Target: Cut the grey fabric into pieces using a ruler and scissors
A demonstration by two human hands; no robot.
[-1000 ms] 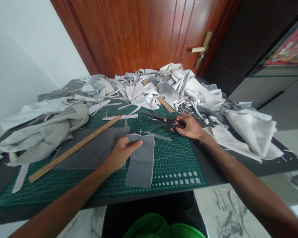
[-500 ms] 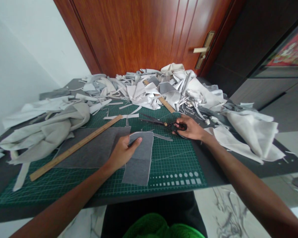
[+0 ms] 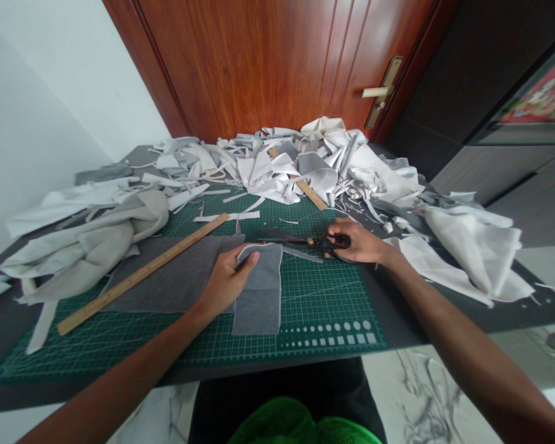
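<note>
My left hand pinches the top left edge of a small folded grey fabric piece lying on the green cutting mat. My right hand is closed round the handles of black scissors, whose blades point left, close to the fabric's top edge. A larger dark grey cloth lies flat just left of my left hand, with a long wooden ruler laid diagonally across it.
A heap of white and grey fabric scraps fills the back of the table, with a second wooden ruler poking out. Bunched beige cloth lies at left, white cloth at right. A wooden door stands behind.
My right hand has swung the scissors leftward and nearer, so the blades now point at the grey piece. My left hand has shifted the grey piece slightly and lifted its top edge.
</note>
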